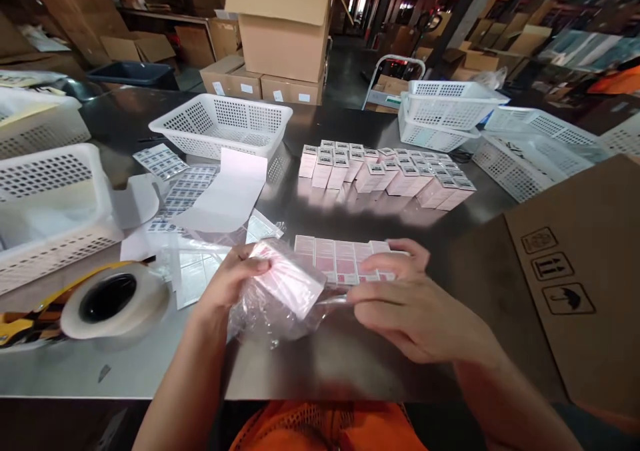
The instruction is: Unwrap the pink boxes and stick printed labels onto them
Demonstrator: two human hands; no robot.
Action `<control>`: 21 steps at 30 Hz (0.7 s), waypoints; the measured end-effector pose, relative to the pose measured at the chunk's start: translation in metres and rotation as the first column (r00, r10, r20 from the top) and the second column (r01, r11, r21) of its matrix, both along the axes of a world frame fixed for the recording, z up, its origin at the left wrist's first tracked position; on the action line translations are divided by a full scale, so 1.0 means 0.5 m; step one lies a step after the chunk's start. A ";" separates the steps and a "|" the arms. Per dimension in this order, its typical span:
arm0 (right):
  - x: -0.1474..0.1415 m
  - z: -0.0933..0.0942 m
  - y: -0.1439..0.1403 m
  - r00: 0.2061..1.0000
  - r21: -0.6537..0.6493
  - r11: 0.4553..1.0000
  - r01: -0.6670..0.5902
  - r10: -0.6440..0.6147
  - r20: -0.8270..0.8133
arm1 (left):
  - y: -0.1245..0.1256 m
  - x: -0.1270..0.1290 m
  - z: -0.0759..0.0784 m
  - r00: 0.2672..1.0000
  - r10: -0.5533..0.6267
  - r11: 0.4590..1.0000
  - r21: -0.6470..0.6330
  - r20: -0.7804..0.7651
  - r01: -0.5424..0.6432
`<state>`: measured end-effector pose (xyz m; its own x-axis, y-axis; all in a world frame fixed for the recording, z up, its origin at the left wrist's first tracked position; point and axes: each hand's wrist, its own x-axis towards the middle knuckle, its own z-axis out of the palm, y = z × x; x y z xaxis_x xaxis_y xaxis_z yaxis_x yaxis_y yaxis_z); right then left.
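My left hand (231,279) is closed on a small pink-and-white box (287,274), its thumb on top; the box is tilted and clear plastic wrap (270,318) surrounds it and hangs below. A strand of that plastic runs right to my right hand (405,298), whose thumb and lower fingers are pinched at its end. Its upper fingers lie over the right end of a row of pink boxes (325,258) on the metal table. Behind that row stand several more pink boxes (370,174) with printed labels on top.
White baskets (220,121) stand at the back, left and right (450,108). Label sheets (183,198) and white paper (227,198) lie left of centre. A tape roll on a yellow dispenser (115,301) sits front left. A large carton (575,291) takes up the right side.
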<state>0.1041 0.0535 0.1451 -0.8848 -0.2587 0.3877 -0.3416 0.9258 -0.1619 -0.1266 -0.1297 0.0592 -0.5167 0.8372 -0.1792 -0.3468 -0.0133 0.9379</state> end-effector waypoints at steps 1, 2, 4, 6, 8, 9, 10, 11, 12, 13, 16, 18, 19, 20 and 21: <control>-0.003 -0.005 0.002 0.995 0.095 0.991 0.095 -0.090 -0.050 | 0.005 0.006 0.002 1.000 -0.005 1.000 -0.022 -0.015 0.005; -0.007 -0.014 0.001 0.980 0.167 0.970 0.177 -0.158 -0.121 | 0.010 0.014 0.004 0.999 -0.005 0.999 -0.043 -0.044 0.003; -0.018 -0.036 -0.004 0.940 0.222 0.933 0.283 -0.223 -0.259 | 0.019 0.026 0.005 0.991 0.014 0.996 -0.080 -0.132 -0.025; -0.025 -0.057 -0.010 0.908 0.198 0.922 0.332 -0.255 -0.332 | 0.023 0.032 0.005 0.971 0.033 0.992 -0.110 -0.235 -0.060; -0.026 -0.069 -0.011 0.898 0.176 0.922 0.346 -0.270 -0.348 | 0.022 0.031 0.004 0.952 0.051 0.989 -0.114 -0.301 -0.089; -0.025 -0.072 -0.010 0.898 0.183 0.920 0.346 -0.268 -0.350 | 0.020 0.028 0.003 0.944 0.069 0.988 -0.110 -0.322 -0.110; -0.022 -0.074 -0.007 0.899 0.198 0.919 0.340 -0.255 -0.357 | 0.017 0.024 0.003 0.939 0.090 0.985 -0.107 -0.333 -0.133; -0.020 -0.075 -0.003 0.901 0.212 0.920 0.328 -0.238 -0.362 | 0.014 0.020 0.002 0.937 0.115 0.982 -0.103 -0.329 -0.157; -0.018 -0.077 0.001 0.904 0.216 0.922 0.321 -0.229 -0.362 | 0.011 0.017 0.002 0.941 0.141 0.979 -0.097 -0.307 -0.179; -0.017 -0.078 0.004 0.904 0.205 0.926 0.317 -0.230 -0.359 | 0.008 0.014 0.001 0.948 0.167 0.976 -0.088 -0.270 -0.197; -0.021 -0.082 0.008 0.873 0.103 0.934 0.342 -0.275 -0.402 | 0.000 0.011 -0.004 0.954 0.224 0.967 -0.079 -0.199 -0.243; -0.029 -0.080 0.004 0.835 0.049 0.931 0.361 -0.299 -0.462 | 0.000 0.012 -0.007 0.939 0.243 0.958 -0.091 -0.245 -0.272; -0.034 -0.077 0.001 0.831 0.053 0.931 0.361 -0.295 -0.472 | 0.001 0.013 -0.008 0.933 0.237 0.957 -0.099 -0.270 -0.272; -0.039 -0.073 -0.001 0.838 0.075 0.929 0.362 -0.289 -0.462 | 0.003 0.014 -0.008 0.932 0.227 0.959 -0.104 -0.285 -0.265; -0.042 -0.070 -0.004 0.850 0.102 0.925 0.365 -0.286 -0.441 | 0.005 0.014 -0.009 0.933 0.218 0.961 -0.106 -0.287 -0.257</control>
<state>0.0829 0.0516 0.1102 -0.6998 -0.0822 0.7096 -0.0140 0.9947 0.1014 -0.1196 -0.1274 0.0549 -0.7423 0.6608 -0.1109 -0.0834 0.0731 0.9938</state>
